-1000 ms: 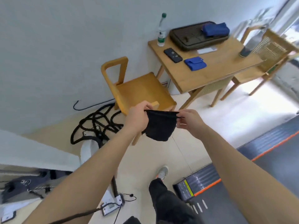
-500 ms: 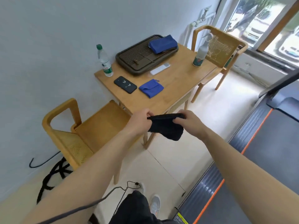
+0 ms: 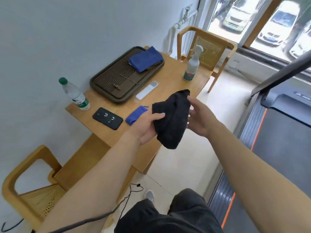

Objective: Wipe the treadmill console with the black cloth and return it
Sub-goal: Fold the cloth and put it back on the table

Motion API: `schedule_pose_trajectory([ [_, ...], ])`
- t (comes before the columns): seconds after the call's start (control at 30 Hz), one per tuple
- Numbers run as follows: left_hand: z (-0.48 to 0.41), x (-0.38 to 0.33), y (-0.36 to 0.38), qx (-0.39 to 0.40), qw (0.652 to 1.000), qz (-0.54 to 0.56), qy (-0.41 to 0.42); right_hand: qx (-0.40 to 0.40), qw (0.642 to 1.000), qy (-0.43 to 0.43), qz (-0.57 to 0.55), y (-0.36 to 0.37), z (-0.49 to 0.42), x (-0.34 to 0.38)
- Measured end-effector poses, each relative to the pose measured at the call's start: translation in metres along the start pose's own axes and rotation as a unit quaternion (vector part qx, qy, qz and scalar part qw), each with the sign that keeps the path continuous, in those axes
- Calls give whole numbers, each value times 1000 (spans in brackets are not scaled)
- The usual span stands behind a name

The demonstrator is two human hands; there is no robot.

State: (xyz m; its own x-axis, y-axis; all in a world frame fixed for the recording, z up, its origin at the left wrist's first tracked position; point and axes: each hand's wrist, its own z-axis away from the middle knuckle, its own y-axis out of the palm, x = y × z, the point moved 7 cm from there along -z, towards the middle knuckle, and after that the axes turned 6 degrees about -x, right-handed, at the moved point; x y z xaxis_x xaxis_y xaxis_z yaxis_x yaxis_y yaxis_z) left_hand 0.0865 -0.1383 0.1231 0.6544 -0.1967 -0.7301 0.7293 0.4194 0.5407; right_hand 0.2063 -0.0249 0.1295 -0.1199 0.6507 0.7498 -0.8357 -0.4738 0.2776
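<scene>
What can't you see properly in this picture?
Head view:
- Treadmill console: cut off by the right edge.
- Right hand fingertips: behind the black cloth, so its grip is unclear.
- Small blue cloth: partly behind the left hand.
- Bottle label: too small to read.

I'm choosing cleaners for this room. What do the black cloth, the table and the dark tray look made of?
Black cloth: soft fabric, perhaps knit or microfibre, matte. It droops and folds where the left hand holds it.
Table: light wood with a smooth finish; grain lines show.
Tray: dark, slatted top with a slight sheen. Wood or plastic, cannot tell.
</scene>
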Motion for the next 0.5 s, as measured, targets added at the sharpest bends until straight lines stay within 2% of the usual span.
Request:
schedule_pose_trajectory([
  [0.13,-47,-22,-15,-68,996,-54,3,69,995,25,63,-2,-43,-5],
  [0.2,-70,-32,-32,-145,978,-151,13,65,990,12,121,-6,-70,9],
  [0.27,-92,-46,-48,-225,926,-301,34,55,981,32,181,-15,-101,22],
  [0.33,-110,-60,-54,-278,873,-399,44,42,970,72,230,-26,-132,35],
  [0.4,-128,-69,-52,-311,847,-430,41,35,957,85,276,-37,-165,48],
  [0.5,-153,-72,-51,-383,803,-456,-3,74,940,71,326,-39,-204,68],
])
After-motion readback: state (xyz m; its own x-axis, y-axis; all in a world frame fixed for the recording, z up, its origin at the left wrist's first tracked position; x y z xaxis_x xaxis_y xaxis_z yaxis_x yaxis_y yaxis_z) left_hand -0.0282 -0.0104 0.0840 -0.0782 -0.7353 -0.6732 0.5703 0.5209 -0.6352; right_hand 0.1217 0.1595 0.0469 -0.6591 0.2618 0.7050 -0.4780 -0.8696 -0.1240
